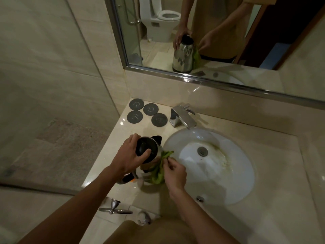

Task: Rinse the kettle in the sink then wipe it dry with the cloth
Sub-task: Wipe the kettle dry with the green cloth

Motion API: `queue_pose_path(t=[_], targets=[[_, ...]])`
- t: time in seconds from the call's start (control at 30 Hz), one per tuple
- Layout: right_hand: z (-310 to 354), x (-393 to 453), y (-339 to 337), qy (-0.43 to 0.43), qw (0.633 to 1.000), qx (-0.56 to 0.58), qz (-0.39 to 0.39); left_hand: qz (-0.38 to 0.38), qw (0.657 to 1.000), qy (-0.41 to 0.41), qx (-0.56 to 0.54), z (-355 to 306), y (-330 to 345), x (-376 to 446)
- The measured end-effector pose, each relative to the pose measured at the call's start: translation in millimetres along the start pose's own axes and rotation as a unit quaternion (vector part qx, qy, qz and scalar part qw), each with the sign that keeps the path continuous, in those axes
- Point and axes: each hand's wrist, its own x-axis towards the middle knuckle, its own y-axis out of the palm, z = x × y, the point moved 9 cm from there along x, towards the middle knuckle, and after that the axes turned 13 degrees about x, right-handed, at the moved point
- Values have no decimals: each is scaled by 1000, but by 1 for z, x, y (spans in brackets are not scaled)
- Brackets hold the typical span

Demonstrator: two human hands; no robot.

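Observation:
A steel kettle (153, 147) with a black lid and spout stands upright on the marble counter, just left of the white sink (228, 173). My left hand (129, 155) grips the kettle's black top from the left, thumb on the lid. My right hand (173, 172) pinches a crumpled green cloth (159, 170) and holds it against the kettle's right side. The kettle's black and orange handle (129, 178) shows under my left wrist. The mirror repeats the kettle (183, 53) and both hands.
A chrome tap (182, 117) stands behind the sink, whose drain (202, 151) has a greenish stain beside it. Several dark round coasters (146, 112) lie at the counter's back left. A glass panel stands to the left. A towel ring (114, 209) hangs below the counter's front edge.

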Motion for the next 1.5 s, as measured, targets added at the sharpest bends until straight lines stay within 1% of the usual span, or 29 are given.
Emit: queue_pose_path(t=[0.07, 0.13, 0.17, 0.23, 0.3, 0.33, 0.4, 0.47, 0.53, 0.6, 0.67, 0.73, 0.8, 0.87, 1.0, 1.07, 1.17, 1.23, 1.3, 1.4, 1.43, 1.5], targets=[[20, 8, 1, -49, 998, -16, 21, -4, 1000, 9, 3, -1, -1, 1], [26, 19, 4, -44, 997, -46, 45, 1, 1000, 20, 6, -2, -2, 2], [20, 26, 5, -25, 997, -57, 53, 5, 1000, 30, 9, -3, -2, 2], [0, 34, 4, 42, 994, -78, 59, 18, 998, 58, 18, -6, 0, 2], [-23, 33, -3, 119, 988, -83, 49, 40, 995, 89, 25, -10, 1, 2], [-30, 30, -7, 140, 986, -80, 41, 53, 993, 105, 29, -13, 2, 2], [-28, 23, -17, 119, 989, -83, 18, 71, 986, 145, 46, -21, 2, 1], [-12, 16, -22, 50, 996, -78, -1, 77, 979, 180, 60, -27, 2, 0], [7, 14, -22, -14, 999, -36, -1, 84, 976, 189, 63, -28, 3, -1], [14, 17, -17, -29, 999, -29, 12, 90, 977, 186, 56, -27, 3, -1], [-2, 25, -14, -5, 997, -70, 27, 92, 978, 180, 46, -27, 4, -1], [-32, 29, -14, 71, 994, -80, 40, 93, 982, 161, 39, -25, 5, -1], [-59, 25, -13, 147, 986, -52, 61, 89, 985, 140, 34, -24, 5, -2], [-69, 20, -8, 169, 982, -26, 85, 80, 987, 129, 50, -24, 5, -1], [-51, 12, -8, 111, 990, 4, 83, 30, 982, 106, 156, -25, 1, -3], [-28, 11, -12, 65, 994, 31, 85, 12, 981, 55, 187, -29, 2, -5], [2, 9, -14, 9, 994, 49, 93, -16, 981, -51, 187, -35, 5, -9], [7, 7, -13, -6, 996, 23, 88, -39, 979, -76, 187, -35, 5, -10], [4, 6, -14, -1, 996, -19, 87, -49, 979, -64, 185, -33, 2, -11], [-21, 4, -16, 62, 987, -100, 112, -55, 980, -10, 191, -37, -2, -14], [-30, 2, -16, 76, 983, -110, 122, -53, 980, 13, 191, -39, -3, -16], [-35, -1, -19, 73, 984, -96, 130, -38, 981, 53, 184, -43, -3, -18]])
